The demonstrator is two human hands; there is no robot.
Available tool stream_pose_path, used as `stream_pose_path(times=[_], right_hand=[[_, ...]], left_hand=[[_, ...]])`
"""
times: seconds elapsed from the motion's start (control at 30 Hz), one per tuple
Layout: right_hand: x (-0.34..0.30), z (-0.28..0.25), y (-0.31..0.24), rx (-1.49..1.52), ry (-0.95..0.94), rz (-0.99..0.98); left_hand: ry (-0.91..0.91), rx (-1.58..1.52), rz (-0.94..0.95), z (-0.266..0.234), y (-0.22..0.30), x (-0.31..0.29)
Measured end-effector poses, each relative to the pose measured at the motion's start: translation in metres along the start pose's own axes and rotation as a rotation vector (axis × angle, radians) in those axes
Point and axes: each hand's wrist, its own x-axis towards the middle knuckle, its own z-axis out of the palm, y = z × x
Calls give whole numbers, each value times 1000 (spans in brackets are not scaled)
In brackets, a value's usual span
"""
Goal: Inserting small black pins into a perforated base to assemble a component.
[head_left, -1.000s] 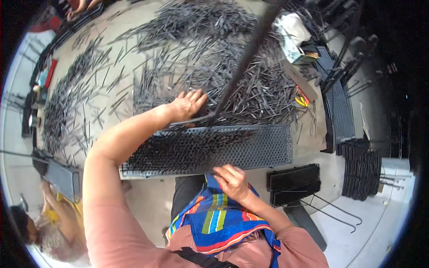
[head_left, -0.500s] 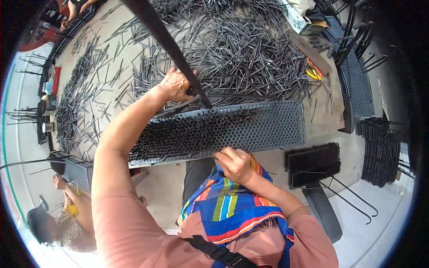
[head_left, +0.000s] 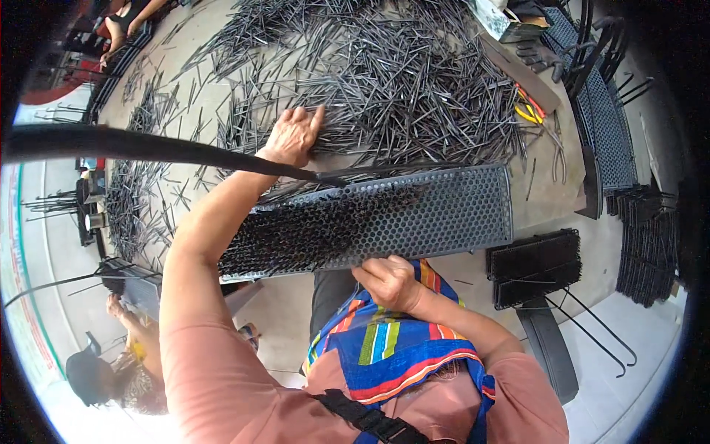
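Observation:
A long grey perforated rack lies across in front of me. Its left and middle holes carry a dense crowd of short black sticks; the right part shows bare holes. Beyond its far edge, my left hand is open on a heap of loose dark thin sticks, fingers apart. My right hand is closed at the rack's near edge; whatever its fingers hold is hidden. A thick black bar slants from the left to the rack's far edge, crossing over my left wrist.
Yellow-and-red-handled pliers lie on the table's right side. More perforated racks stand beyond. Black stick-filled racks with long hooked handles sit at lower right. A co-worker sits at lower left; another person's hands show at upper left.
The black bar has swung from upper middle down to the left. My left hand's fingers have spread, and it has shifted slightly on the heap. My right hand stays at the near edge.

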Motion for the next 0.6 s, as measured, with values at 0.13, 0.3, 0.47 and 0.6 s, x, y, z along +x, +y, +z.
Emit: stream_pose_path(times=[0.13, 0.3, 0.47, 0.6], right_hand=[[0, -1, 3, -14, -27, -54], [-1, 1, 5, 27, -22, -63], [-4, -1, 9, 42, -31, -67], [-3, -3, 8, 26, -34, -72]], left_hand=[[97, -23, 52, 5, 5, 4], [206, -211, -86, 20, -1, 2], [188, -351, -217, -38, 8, -4], [252, -532, -494, -79, 8, 5]])
